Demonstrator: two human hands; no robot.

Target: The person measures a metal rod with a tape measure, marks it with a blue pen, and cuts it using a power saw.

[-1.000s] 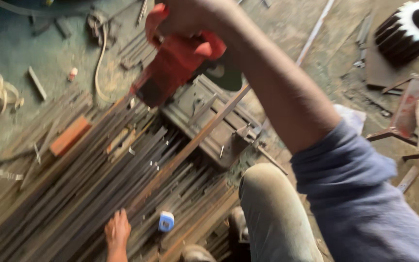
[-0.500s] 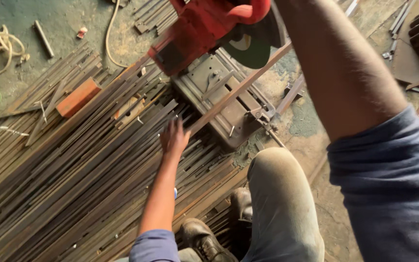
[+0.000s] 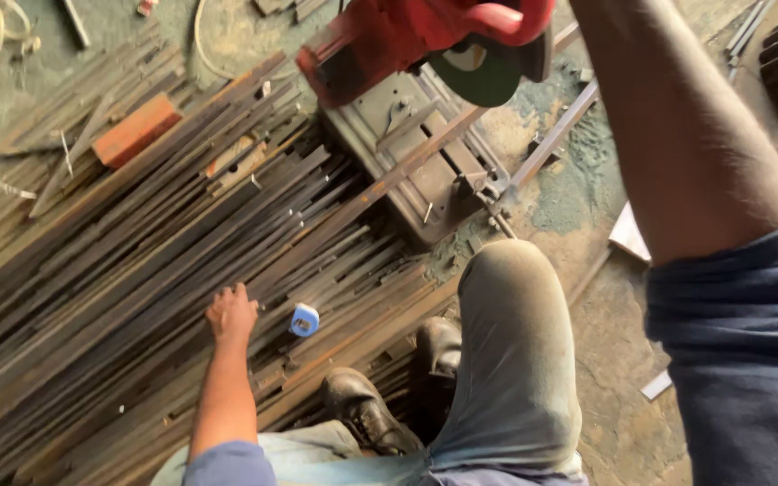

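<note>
One long rusty steel bar (image 3: 407, 175) sits uncut under the raised red chop saw (image 3: 425, 36); left hand (image 3: 231, 315) spread flat on it, right hand's grip hidden.

The left hand (image 3: 231, 313) is being drawn back along the steel bars (image 3: 137, 270), away from the chop saw (image 3: 425, 36). It is now being rested beside the blue tape measure (image 3: 304, 319), which is being uncovered again.

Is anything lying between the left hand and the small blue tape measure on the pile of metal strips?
Nothing visible does. The left hand rests on the metal strips, and the blue tape measure lies just to its right on the same pile, with only bare strips in the gap between them.
</note>
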